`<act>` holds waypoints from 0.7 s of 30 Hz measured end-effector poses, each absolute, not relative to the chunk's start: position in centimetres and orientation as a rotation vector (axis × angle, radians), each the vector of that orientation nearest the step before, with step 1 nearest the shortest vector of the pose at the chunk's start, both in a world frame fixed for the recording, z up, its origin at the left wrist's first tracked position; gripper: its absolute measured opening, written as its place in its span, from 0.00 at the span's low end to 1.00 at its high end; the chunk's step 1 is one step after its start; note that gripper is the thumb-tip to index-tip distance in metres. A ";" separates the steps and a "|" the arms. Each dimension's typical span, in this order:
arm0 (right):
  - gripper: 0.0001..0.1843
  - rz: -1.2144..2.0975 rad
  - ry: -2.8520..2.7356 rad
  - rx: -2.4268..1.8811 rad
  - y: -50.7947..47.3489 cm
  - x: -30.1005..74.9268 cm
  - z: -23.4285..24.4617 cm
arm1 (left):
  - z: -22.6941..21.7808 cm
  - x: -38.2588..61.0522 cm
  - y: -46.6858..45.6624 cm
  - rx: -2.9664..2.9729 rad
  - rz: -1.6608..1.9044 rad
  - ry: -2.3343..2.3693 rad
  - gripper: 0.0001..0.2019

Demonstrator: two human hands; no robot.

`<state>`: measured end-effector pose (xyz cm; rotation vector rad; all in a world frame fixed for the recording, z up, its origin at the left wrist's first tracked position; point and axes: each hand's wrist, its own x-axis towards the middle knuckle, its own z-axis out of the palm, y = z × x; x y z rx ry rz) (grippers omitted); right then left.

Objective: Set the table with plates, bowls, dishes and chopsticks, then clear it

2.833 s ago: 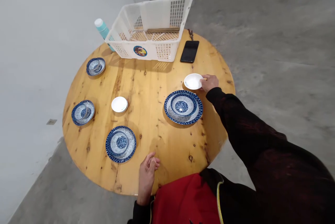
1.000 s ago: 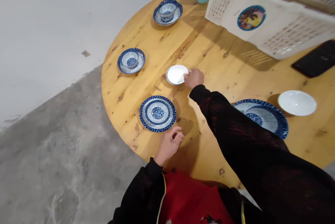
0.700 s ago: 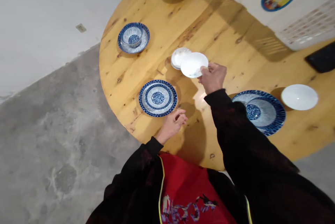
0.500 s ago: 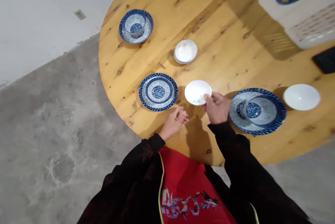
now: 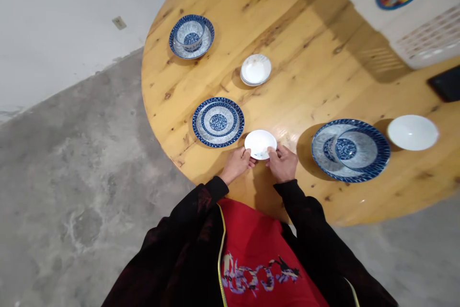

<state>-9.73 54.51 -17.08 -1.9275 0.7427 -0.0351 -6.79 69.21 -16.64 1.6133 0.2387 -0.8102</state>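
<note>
Though small, a plain white saucer (image 5: 260, 144)

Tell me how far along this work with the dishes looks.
Seemingly done: a blue-patterned bowl sits on its plate, and another bowl on a large plate. In hand: the left hand and right hand hold a small white dish. Left: a bare blue-patterned plate and white dishes.

Black sleeves (image 5: 187, 221); red front panel (image 5: 251, 235), yellow piping (image 5: 220, 249), embroidered motif (image 5: 260, 276)
</note>
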 end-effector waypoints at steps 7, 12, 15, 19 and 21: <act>0.22 0.026 0.747 -1.997 54.5 -9.3 -16.6 | -17.1 -6.5 69.2 1.638 -0.813 0.192 0.14; 0.26 0.096 0.714 -2.038 54.2 -9.6 -16.4 | -17.0 -6.7 69.8 1.656 -0.792 0.174 0.16; 0.28 0.070 0.743 -2.107 53.1 -9.7 -16.1 | -16.7 -7.4 71.1 1.690 -0.782 0.134 0.18; 0.27 -0.106 0.729 -2.209 51.4 -7.8 -15.5 | -16.2 -8.9 73.3 1.746 -0.823 0.076 0.18; 0.25 -0.145 0.671 -2.164 51.0 -5.7 -15.4 | -15.6 -9.4 73.9 1.746 -0.864 0.037 0.18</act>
